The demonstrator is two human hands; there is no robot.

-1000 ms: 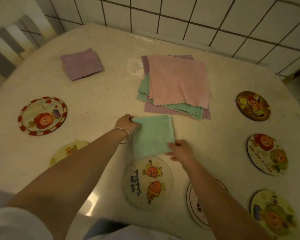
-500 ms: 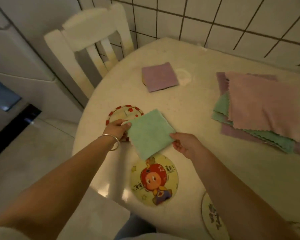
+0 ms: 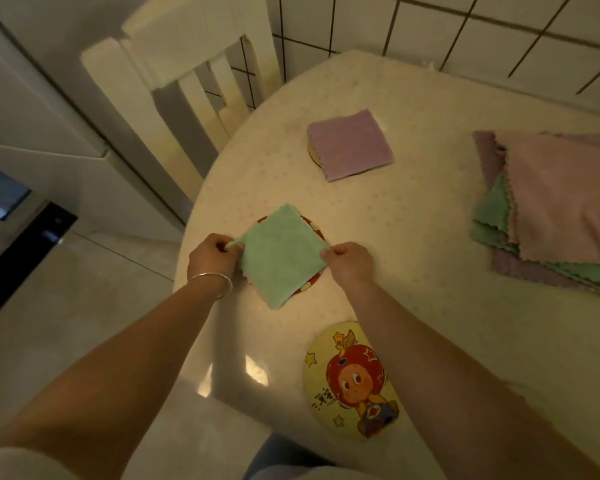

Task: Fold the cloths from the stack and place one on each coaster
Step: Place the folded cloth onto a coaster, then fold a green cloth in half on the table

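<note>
A folded green cloth [image 3: 280,256] lies over a red-rimmed coaster [image 3: 309,285], which shows only at its edges. My left hand [image 3: 211,256] pinches the cloth's left corner and my right hand [image 3: 350,262] pinches its right corner. A folded purple cloth [image 3: 350,144] covers another coaster [image 3: 313,154] farther back. The stack of unfolded cloths [image 3: 555,202], pink on top with green and purple below, lies at the right. A yellow cartoon coaster [image 3: 352,381] sits bare near the table's front edge.
The round cream table [image 3: 430,306] stands against a white tiled wall [image 3: 465,29]. A white slatted chair [image 3: 194,74] stands at the table's far left. Tiled floor [image 3: 66,306] lies to the left of the table edge.
My view has swung left. Both hands carried the folded green cloth leftward from the middle of the table and set it over the red-rimmed coaster.
</note>
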